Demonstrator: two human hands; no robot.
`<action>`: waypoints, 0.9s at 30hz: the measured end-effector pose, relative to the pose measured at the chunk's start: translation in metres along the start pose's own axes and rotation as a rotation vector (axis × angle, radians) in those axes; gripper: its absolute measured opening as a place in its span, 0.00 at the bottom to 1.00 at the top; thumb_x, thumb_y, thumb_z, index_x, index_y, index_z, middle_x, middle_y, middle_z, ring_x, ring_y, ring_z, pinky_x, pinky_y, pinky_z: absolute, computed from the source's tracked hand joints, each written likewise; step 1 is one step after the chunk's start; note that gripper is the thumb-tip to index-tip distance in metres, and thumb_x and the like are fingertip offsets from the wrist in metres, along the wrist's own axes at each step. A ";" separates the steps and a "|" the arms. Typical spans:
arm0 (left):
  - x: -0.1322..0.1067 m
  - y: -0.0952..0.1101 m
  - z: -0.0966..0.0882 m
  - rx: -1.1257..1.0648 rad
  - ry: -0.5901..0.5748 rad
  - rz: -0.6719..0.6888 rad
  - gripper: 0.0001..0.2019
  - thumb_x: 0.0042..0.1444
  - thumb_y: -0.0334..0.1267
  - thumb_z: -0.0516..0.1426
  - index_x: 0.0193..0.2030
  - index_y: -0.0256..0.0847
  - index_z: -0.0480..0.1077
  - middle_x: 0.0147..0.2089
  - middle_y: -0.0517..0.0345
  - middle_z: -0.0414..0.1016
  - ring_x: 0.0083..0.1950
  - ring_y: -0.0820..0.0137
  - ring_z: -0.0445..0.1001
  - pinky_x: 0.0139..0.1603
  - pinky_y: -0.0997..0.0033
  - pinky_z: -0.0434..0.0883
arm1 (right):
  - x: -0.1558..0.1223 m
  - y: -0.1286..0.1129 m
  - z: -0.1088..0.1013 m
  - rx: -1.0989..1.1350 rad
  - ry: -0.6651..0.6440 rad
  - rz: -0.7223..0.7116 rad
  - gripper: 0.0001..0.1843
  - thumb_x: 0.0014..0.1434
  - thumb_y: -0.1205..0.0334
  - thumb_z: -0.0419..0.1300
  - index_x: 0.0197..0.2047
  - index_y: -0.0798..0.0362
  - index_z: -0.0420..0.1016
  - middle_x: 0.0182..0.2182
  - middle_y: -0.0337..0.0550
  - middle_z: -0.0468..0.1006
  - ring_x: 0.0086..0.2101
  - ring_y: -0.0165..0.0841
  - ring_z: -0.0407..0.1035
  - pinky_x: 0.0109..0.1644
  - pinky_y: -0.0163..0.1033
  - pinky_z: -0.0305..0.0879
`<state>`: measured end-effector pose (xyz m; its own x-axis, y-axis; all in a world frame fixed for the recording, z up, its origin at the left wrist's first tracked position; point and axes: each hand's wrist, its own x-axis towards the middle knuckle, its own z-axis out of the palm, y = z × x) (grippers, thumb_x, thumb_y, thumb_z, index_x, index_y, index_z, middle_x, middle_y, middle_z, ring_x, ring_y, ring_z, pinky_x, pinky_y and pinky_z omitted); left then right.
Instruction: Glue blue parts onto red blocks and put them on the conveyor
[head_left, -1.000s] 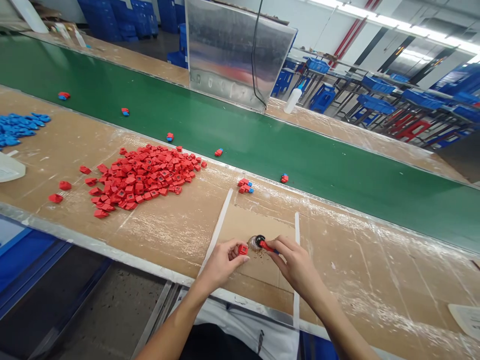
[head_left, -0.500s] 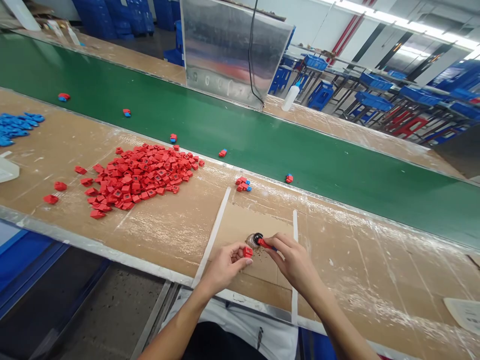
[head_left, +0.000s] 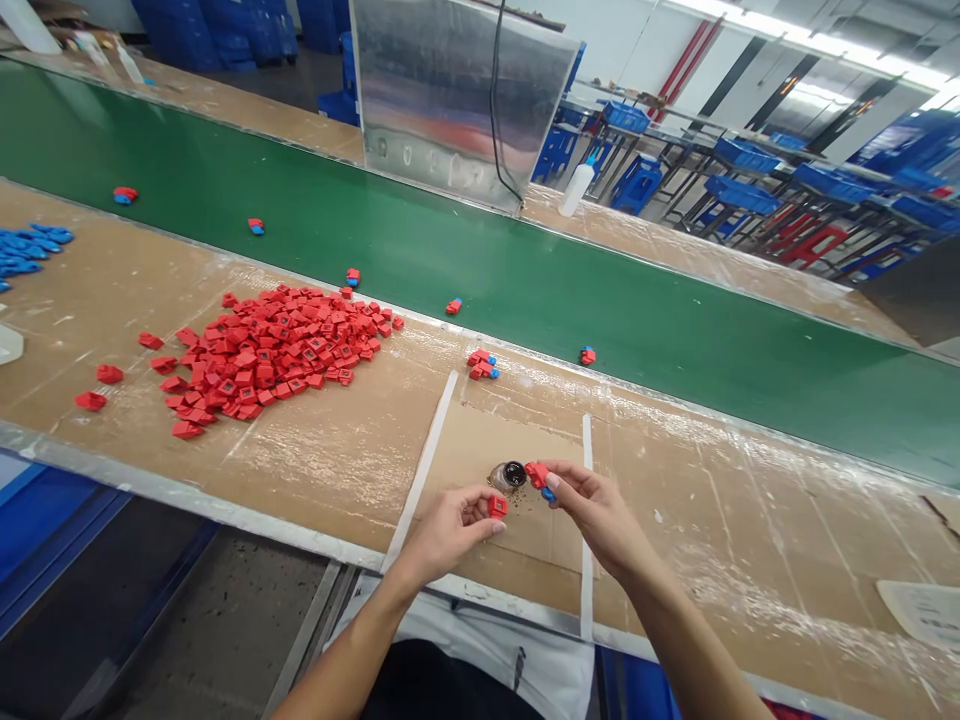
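Observation:
My left hand (head_left: 448, 530) pinches a small red plastic part (head_left: 496, 506) between thumb and fingers, low over the cardboard sheet (head_left: 487, 450). My right hand (head_left: 596, 515) pinches a red and blue piece (head_left: 538, 478), held just right of a small dark round jar (head_left: 509, 475) that stands on the cardboard. The two hands are close together, with the jar just beyond them.
A large heap of red parts (head_left: 274, 345) lies to the left, and a blue heap (head_left: 30, 250) at the far left. A few assembled red-blue pieces (head_left: 482, 365) sit by the green conveyor belt (head_left: 525, 280), which carries several more. A metal box (head_left: 457, 90) stands beyond it.
My right hand has lifted its red piece away from the jar's mouth and turned it, so a blue part shows. The left hand holds its red part nearly still.

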<state>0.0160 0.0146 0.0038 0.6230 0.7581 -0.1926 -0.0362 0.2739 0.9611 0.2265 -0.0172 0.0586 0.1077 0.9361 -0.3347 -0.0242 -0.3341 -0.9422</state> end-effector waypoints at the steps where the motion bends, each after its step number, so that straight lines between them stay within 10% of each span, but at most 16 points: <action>1: 0.000 0.000 0.000 -0.006 -0.007 0.002 0.12 0.54 0.36 0.62 0.45 0.36 0.73 0.31 0.62 0.64 0.33 0.74 0.63 0.34 0.75 0.61 | -0.001 0.000 0.000 0.047 -0.019 0.020 0.23 0.53 0.45 0.69 0.45 0.53 0.79 0.41 0.47 0.80 0.37 0.34 0.70 0.41 0.37 0.66; 9: 0.000 -0.003 -0.002 -0.030 -0.072 0.018 0.10 0.58 0.37 0.59 0.45 0.36 0.72 0.31 0.62 0.65 0.32 0.74 0.63 0.35 0.74 0.62 | -0.011 0.004 0.002 0.288 -0.081 0.156 0.21 0.50 0.47 0.72 0.42 0.50 0.81 0.39 0.43 0.78 0.36 0.31 0.69 0.39 0.34 0.67; 27: -0.003 0.007 -0.005 -0.028 -0.171 -0.012 0.16 0.57 0.37 0.59 0.52 0.38 0.75 0.36 0.58 0.72 0.35 0.73 0.65 0.35 0.76 0.62 | -0.035 0.015 0.025 -0.558 -0.035 -0.391 0.12 0.67 0.56 0.56 0.49 0.52 0.74 0.37 0.45 0.75 0.34 0.36 0.68 0.40 0.41 0.65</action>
<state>0.0099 0.0169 0.0098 0.7475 0.6434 -0.1653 -0.0479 0.3003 0.9526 0.1977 -0.0522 0.0559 -0.0279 0.9994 0.0197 0.5269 0.0314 -0.8493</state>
